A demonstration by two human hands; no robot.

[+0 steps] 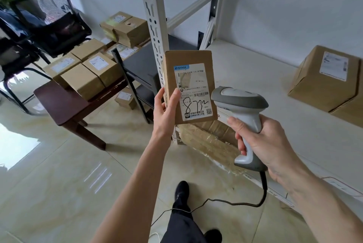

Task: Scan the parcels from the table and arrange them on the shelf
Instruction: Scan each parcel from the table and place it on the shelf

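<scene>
My left hand (166, 108) grips a small brown cardboard parcel (191, 59) upright in front of me, its white shipping label with handwritten digits facing the camera. My right hand (263, 140) holds a grey and white barcode scanner (241, 103) by its handle, the scanner head close to the label's right edge. Several more brown parcels (88, 71) lie on the dark wooden table (59, 99) at the left. On the pale shelf board (255, 77) at the right sits one large labelled parcel (324, 77).
The white slotted shelf upright (153, 12) stands just behind the held parcel. A black mesh chair (49, 20) is at the far left. A taped bundle (208, 140) lies under the shelf. The scanner's black cable (216, 201) trails over the tiled floor by my foot (181, 193).
</scene>
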